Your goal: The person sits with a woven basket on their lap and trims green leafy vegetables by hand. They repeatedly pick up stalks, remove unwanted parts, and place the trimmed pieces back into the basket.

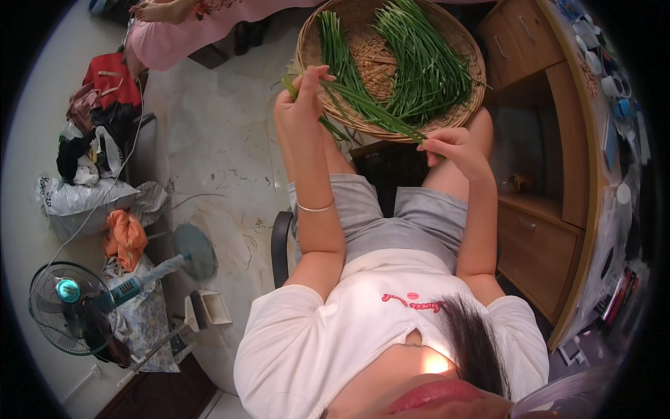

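Note:
A round woven wicker basket (369, 70) rests at my knees. Two piles of long green leaves, apparently garlic chives, lie in it: a thick bundle (424, 68) on the right and a thinner one (335, 47) on the left. A small bunch of leaves (374, 109) stretches between my hands, over the basket's near rim. My left hand (306, 94) pinches its pale end at the basket's left side. Lower, above my right thigh, my right hand (450, 146) grips the other end between thumb and fingers.
Leaf scraps (251, 235) lie on the tiled floor. To the left stand an electric fan (73, 309), a dustpan (215, 308) and several bags (86, 196). A wooden desk (570, 141) with drawers stands close on the right. Another person's foot (162, 11) shows at top left.

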Available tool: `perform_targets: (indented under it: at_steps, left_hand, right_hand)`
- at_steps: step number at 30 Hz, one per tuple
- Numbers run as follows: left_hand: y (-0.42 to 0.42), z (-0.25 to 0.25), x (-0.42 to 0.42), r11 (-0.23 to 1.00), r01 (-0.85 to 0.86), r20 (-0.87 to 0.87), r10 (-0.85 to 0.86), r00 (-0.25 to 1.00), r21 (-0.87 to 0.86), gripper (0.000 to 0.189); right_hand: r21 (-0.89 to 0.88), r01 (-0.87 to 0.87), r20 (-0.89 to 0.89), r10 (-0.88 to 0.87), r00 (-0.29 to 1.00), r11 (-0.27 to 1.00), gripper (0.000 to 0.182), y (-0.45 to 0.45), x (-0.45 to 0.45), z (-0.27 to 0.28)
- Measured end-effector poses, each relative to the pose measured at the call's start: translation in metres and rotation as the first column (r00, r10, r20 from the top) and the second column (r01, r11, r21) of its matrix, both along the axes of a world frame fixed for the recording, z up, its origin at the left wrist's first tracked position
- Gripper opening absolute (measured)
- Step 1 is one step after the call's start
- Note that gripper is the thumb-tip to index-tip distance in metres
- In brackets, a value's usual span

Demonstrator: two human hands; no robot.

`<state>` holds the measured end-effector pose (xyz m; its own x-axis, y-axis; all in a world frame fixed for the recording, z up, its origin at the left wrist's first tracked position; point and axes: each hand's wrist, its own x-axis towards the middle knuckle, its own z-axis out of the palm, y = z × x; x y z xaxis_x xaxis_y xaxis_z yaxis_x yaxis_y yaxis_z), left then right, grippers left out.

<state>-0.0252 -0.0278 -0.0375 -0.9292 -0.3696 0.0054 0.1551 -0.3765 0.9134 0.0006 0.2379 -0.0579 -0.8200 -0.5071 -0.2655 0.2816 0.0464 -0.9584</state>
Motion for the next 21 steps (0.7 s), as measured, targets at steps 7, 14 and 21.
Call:
perform_targets:
  at_steps: [7, 14, 21]
  left_hand:
    - [-0.019, -0.005, -0.004, 0.991, -0.083, -0.079, 0.092, 0.993, 0.108, 0.025]
    - [-0.019, -0.003, 0.000, 0.988, -0.053, -0.107, 0.068, 0.992, 0.143, 0.025]
    - [0.003, 0.003, 0.004, 0.990, 0.060, -0.047, -0.055, 0.997, 0.131, 0.024]
  right_hand:
    - [0.088, 0.039, -0.012, -0.038, 0.999, 0.995, 0.016, 0.049, 0.005, -0.004]
    - [0.096, 0.001, -0.059, 0.005, 0.998, 0.995, 0.018, 0.022, 0.002, 0.002]
    - [0.110, 0.106, -0.511, -0.036, 0.859, 0.988, 0.016, -0.082, -0.001, 0.008]
